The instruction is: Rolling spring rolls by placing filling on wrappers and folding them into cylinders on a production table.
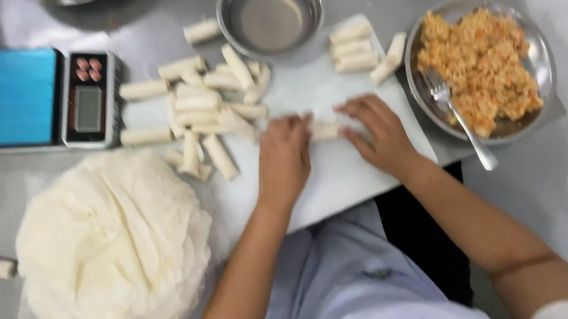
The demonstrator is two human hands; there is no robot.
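Your left hand (pixel 284 158) and right hand (pixel 379 133) press down on a pale roll (pixel 325 129) between them on the white board (pixel 348 180), finished rolls (pixel 204 108) heaped beyond your left, wrappers (pixel 113 255) beside it, filling plate (pixel 540 96) right, details blurred.

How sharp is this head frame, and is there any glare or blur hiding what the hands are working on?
Head view: soft all over with motion blur; the left hand and right hand smear at the edges, and the pale roll between them nearly merges with the white board. Mild glare on the steel table and empty bowl; shadows are faint.
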